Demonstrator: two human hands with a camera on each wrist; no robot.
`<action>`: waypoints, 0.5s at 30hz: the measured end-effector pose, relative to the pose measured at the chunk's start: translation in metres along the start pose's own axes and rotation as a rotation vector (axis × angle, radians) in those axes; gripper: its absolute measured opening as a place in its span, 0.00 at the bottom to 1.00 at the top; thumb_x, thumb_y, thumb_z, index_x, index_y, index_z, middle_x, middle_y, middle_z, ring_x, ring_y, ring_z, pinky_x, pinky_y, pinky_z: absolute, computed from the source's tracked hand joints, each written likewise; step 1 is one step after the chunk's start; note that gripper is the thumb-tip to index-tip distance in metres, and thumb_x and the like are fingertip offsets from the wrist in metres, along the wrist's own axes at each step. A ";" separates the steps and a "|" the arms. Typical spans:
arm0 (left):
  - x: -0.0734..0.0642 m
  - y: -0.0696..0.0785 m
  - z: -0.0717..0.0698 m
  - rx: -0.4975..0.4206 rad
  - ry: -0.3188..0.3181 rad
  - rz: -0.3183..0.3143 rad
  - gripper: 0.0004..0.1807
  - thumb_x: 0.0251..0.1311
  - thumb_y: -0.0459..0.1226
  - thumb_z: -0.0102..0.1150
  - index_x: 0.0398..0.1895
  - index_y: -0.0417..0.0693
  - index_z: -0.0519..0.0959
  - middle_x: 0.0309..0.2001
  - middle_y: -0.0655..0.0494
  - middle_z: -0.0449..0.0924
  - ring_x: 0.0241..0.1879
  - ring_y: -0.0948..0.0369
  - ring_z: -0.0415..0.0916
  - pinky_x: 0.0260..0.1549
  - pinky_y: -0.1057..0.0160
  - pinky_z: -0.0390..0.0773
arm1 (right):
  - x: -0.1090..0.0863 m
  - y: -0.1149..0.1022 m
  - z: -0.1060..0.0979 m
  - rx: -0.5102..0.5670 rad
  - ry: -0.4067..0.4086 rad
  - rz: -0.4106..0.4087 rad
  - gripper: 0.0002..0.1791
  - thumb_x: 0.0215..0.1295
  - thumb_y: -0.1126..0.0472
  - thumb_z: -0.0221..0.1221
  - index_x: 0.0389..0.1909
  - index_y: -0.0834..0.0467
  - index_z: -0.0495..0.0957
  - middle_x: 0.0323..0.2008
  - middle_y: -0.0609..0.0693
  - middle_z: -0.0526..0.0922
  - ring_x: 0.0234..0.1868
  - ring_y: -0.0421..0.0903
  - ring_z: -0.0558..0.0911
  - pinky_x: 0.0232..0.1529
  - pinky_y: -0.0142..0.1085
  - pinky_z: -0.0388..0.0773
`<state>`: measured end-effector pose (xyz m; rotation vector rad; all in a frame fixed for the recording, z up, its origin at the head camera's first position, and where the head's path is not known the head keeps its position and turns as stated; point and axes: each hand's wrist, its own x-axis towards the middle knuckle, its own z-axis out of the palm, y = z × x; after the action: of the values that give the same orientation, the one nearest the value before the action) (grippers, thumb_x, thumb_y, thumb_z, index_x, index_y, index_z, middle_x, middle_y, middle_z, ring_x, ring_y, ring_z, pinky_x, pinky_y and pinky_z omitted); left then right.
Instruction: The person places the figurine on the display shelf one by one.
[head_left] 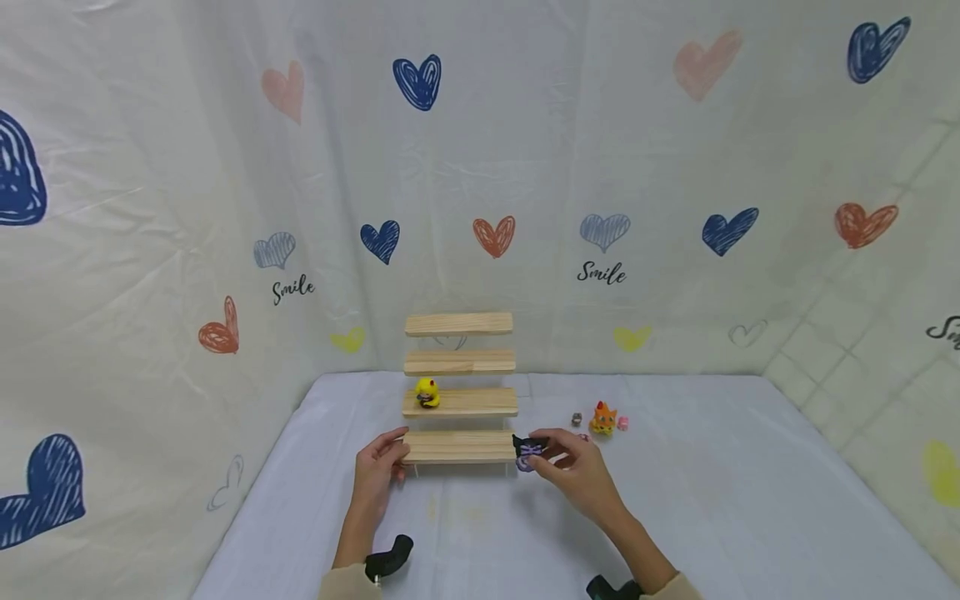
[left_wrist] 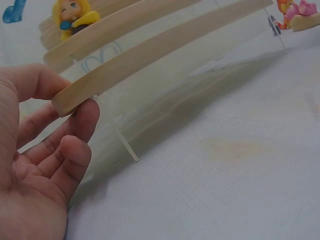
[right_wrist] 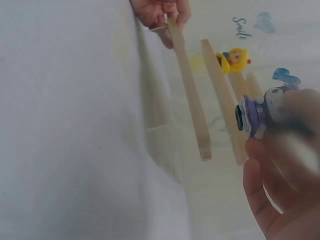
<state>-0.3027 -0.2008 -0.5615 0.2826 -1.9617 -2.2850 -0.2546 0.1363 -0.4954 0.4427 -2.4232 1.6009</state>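
A tiered wooden display shelf [head_left: 459, 447] stands on the table with four boards rising toward the back. My left hand [head_left: 375, 471] grips the left end of its lowest board, fingers above and below the wood in the left wrist view. My right hand [head_left: 583, 477] pinches a black and purple figurine [head_left: 528, 452] by the right end of that same board. In the right wrist view the figurine [right_wrist: 255, 115] is tipped sideways, and my fingers cover part of it. A yellow-hooded figurine [head_left: 427, 393] stands at the left of the second board from the bottom.
Right of the shelf are an orange figurine [head_left: 603, 419], a small pink figurine [head_left: 623, 423] and a small grey figurine [head_left: 576, 419]. Another small reddish piece [head_left: 584, 437] is partly hidden behind my right hand. A curtain [head_left: 555, 167] with printed hearts hangs behind the white-covered table [head_left: 675, 500].
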 end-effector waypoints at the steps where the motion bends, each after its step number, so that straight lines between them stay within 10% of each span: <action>1: 0.000 0.000 0.000 0.001 0.000 0.001 0.20 0.64 0.32 0.64 0.60 0.39 0.80 0.41 0.50 0.84 0.27 0.62 0.74 0.20 0.69 0.73 | 0.000 -0.001 0.002 0.002 0.000 -0.005 0.18 0.60 0.59 0.72 0.51 0.51 0.85 0.40 0.47 0.87 0.39 0.43 0.84 0.39 0.32 0.83; 15: -0.002 0.002 0.000 0.004 -0.007 -0.007 0.20 0.64 0.31 0.62 0.60 0.39 0.80 0.43 0.46 0.83 0.26 0.62 0.73 0.20 0.69 0.73 | 0.013 -0.023 0.034 -0.013 0.009 -0.020 0.20 0.60 0.57 0.72 0.54 0.52 0.84 0.40 0.44 0.87 0.41 0.43 0.83 0.40 0.30 0.83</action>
<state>-0.3005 -0.2008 -0.5592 0.2820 -1.9721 -2.2898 -0.2584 0.0949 -0.4851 0.4554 -2.4138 1.5741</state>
